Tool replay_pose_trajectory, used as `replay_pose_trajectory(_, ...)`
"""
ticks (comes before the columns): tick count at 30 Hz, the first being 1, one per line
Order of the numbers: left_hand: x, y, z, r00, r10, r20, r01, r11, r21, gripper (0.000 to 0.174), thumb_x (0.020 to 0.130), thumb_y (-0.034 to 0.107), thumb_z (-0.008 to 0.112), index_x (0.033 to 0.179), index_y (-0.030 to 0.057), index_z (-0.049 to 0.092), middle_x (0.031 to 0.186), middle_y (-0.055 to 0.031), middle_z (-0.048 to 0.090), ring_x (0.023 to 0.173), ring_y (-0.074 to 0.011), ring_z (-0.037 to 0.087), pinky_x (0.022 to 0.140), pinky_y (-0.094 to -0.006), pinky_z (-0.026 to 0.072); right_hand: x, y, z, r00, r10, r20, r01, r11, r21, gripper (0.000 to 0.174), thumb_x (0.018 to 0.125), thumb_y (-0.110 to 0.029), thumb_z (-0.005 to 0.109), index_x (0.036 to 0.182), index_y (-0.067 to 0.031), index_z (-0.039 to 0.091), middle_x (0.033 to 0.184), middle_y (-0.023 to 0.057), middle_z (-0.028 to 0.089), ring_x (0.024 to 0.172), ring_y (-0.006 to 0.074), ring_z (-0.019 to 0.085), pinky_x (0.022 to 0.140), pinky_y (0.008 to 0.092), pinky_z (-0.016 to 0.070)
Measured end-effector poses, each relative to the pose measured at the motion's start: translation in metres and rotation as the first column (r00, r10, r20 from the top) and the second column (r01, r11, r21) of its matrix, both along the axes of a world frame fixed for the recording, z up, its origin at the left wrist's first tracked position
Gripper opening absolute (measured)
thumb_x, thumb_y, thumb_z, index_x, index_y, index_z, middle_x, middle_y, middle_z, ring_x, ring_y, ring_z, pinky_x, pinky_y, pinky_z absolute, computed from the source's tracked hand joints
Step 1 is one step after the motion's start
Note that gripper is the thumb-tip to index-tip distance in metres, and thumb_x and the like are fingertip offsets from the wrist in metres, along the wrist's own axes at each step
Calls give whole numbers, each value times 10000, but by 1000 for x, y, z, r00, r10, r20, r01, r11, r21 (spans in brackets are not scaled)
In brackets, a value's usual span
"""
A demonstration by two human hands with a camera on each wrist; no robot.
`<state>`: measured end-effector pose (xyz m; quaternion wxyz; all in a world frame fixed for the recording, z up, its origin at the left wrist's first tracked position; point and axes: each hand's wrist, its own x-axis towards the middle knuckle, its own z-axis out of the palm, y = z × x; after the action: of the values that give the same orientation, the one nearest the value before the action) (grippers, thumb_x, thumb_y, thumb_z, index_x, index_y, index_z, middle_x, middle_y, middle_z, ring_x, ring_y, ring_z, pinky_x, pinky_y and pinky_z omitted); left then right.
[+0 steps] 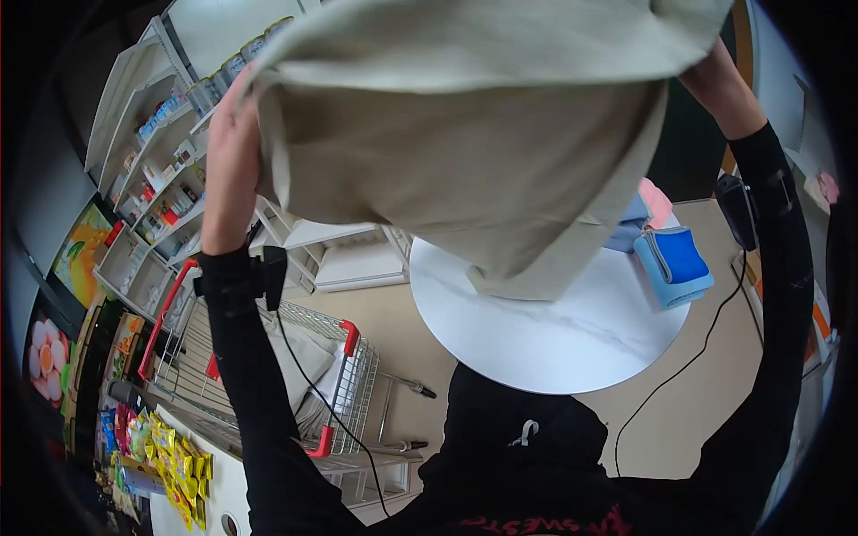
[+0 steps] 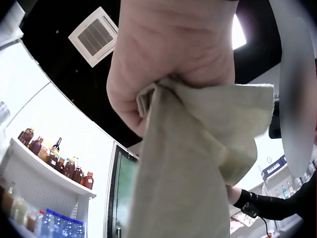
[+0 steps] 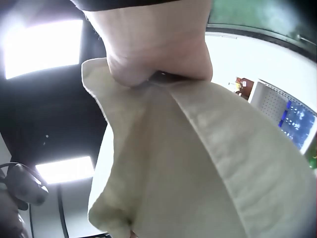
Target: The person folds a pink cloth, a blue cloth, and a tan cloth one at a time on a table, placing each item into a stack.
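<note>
A large beige cloth (image 1: 483, 170) is held up and spread between both hands above a round white table (image 1: 545, 330). Its lower corner hangs down over the tabletop. On the left, my left hand (image 1: 234, 152) grips one edge, and the left wrist view shows the fabric bunched under the curled fingers. My right hand (image 3: 158, 49) holds the opposite side, with the material gathered beneath it; the cloth hides most of those fingers in the head view. Folded blue cloths (image 1: 675, 268) lie at the table's right edge, near a pink cloth (image 1: 655, 204).
A shopping cart (image 1: 357, 384) with light fabric inside stands left of the table. Beyond it are shelves of goods (image 1: 161, 196). Yellow snack packets (image 1: 183, 464) lie on a counter at lower left. Black cables (image 1: 684, 371) hang from both wrist cameras.
</note>
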<state>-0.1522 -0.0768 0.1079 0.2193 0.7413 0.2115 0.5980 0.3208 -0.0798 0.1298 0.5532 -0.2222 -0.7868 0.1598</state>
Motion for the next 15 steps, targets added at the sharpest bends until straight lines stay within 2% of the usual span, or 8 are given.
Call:
replay_pose_trajectory(1,5,-13,5,1000,1,-5,-1,1000,-5,494,961,156,771,1400,39,580,1228,-31,656,1126,-122,613,1012,-265,473,4,0,-3,997,52,-52,-55,997,-58,278,1055,-231,616,1247,-41,683,1081,44,711,1004,125,684,851,275,565)
replay_pose_trajectory(3,17,-36,12,775,125,-619,-32,987,160,686,814,136,885,1392,65,521,1258,-52,646,1198,-170,613,1059,-327,472,17,2,-12,977,154,-149,-180,966,-183,305,1063,-254,604,1277,-48,670,1109,49,712,1042,133,686,883,291,571)
replay_pose_trajectory(6,18,-39,-3,568,209,-796,-62,975,211,858,664,106,948,1393,98,495,1269,-109,661,1155,-215,659,999,-342,505,38,6,-39,936,241,-257,-326,870,-370,346,1074,-290,585,1323,-58,651,1150,57,714,1099,145,688,930,316,581)
replay_pose_trajectory(8,22,-54,-18,483,239,-843,-157,970,185,784,692,122,926,1368,93,530,1217,-129,673,1107,-248,676,950,-351,520,65,24,-61,999,-36,-23,24,914,-406,349,1033,-300,637,1299,-79,682,1085,31,718,1116,107,670,942,287,528)
replay_pose_trajectory(9,22,-57,-24,392,264,-881,-252,952,173,712,719,137,904,1344,89,565,1165,-149,685,1059,-280,693,900,-360,534,59,19,-70,999,-38,-23,25,910,-415,349,1033,-300,637,1299,-79,682,1085,31,718,1116,107,670,942,287,528)
replay_pose_trajectory(11,11,-51,-33,314,225,-922,-240,959,152,612,762,146,876,1301,77,594,1101,-153,686,1001,-299,689,865,-363,533,46,0,-91,892,-439,104,437,785,-440,311,1048,-281,594,1242,-61,696,1022,63,746,985,141,730,827,283,591)
replay_pose_trajectory(13,-6,-40,-39,149,154,-977,-228,966,118,419,848,163,818,1216,53,651,974,-161,689,886,-336,681,796,-367,532,69,-1,-91,785,-302,541,600,589,-542,300,1059,-257,565,1218,-36,691,958,51,751,806,139,742,670,279,596)
replay_pose_trajectory(15,-22,-19,-47,241,83,-967,-221,975,28,327,895,169,776,1171,38,662,909,-143,678,833,-306,676,763,-360,529,94,23,-116,759,-113,642,584,555,-593,298,1065,-285,555,1138,-35,702,867,48,732,686,132,714,610,262,574)
